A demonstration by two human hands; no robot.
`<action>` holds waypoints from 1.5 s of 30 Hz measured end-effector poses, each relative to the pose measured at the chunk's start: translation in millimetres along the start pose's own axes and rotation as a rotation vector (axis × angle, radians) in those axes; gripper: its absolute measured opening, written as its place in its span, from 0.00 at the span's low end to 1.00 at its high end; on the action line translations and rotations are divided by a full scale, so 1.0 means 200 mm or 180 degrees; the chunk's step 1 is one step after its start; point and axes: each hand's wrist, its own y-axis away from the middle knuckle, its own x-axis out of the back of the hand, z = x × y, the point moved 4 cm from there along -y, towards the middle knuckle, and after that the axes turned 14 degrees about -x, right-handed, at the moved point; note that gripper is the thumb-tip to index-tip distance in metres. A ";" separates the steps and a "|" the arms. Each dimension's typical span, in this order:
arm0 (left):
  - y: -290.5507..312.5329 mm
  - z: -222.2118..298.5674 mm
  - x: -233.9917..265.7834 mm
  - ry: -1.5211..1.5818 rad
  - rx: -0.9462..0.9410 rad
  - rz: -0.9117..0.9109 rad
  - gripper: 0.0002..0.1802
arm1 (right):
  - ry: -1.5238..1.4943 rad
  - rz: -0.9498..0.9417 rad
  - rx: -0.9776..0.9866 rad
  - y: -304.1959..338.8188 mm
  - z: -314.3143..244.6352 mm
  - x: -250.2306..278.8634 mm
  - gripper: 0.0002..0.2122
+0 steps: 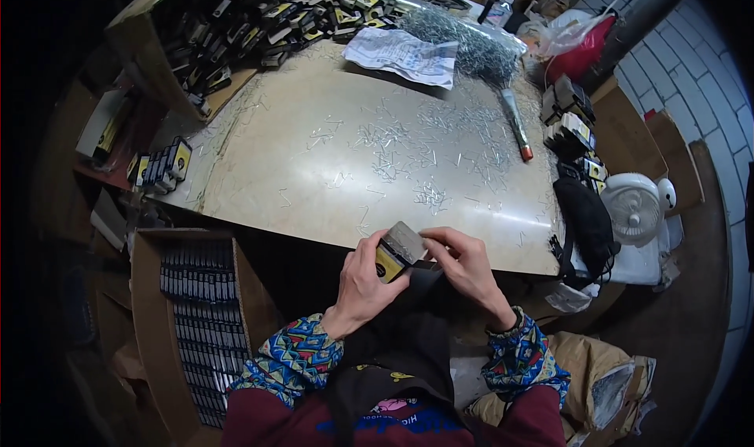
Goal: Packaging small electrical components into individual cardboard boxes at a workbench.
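Just beyond the table's near edge, my left hand [364,278] is wrapped round a small black-and-yellow cardboard box [403,244], tilted with a grey side up. My right hand [463,265] pinches at the box's right end with thumb and forefinger. Whether a flap or a small piece sits between those fingertips is too small to tell. Ahead of both hands, short bent pieces of shiny wire [430,197] lie scattered over the pale tabletop [259,160].
Similar boxes [287,15] are heaped at the back left. A wire heap [471,43], paper sheet [404,54] and brush [516,125] lie at the back. A carton [145,290] of packed rows stands lower left; a white fan [631,209] and black bag [583,219] are right.
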 end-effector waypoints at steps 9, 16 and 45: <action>0.07 0.12 0.00 -0.0106 -0.0185 0.0240 0.44 | 0.0696 0.0064 0.1748 0.10 -0.09 -0.01 0.15; 0.10 0.20 -0.01 0.0100 -0.0022 0.0393 0.44 | 0.0527 0.0520 0.1819 0.25 -0.03 -0.05 0.19; 0.08 0.18 -0.03 -0.0199 0.0352 0.0240 0.41 | 0.0961 0.0765 0.1913 0.22 -0.12 -0.08 0.12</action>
